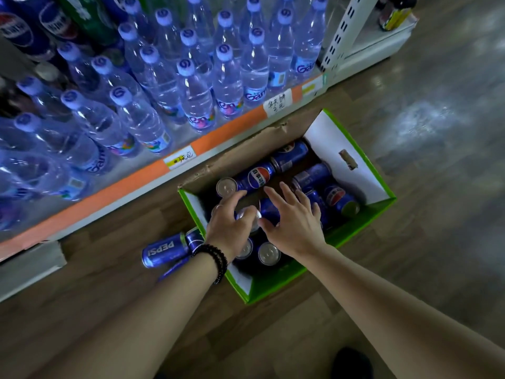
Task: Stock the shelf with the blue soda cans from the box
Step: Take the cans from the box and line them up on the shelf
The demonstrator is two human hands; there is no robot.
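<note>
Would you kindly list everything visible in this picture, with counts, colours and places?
Box: one, green outside, white inside, open on the floor before the shelf.
Cans in box: blue, at least seven showing, some lying, some upright; exact count hidden by the hands.
Cans on floor: at least two, blue, lying left of the box.
Water bottles: many, clear with pale blue caps, filling the shelf.
Shelf: one, orange edge strip with price tags.
Floor: brown, wood pattern.
Bracelet: black beads, on the left wrist.
Left hand: fingers curled over a can top in the box.
Right hand: open, fingers spread above the cans.
</note>
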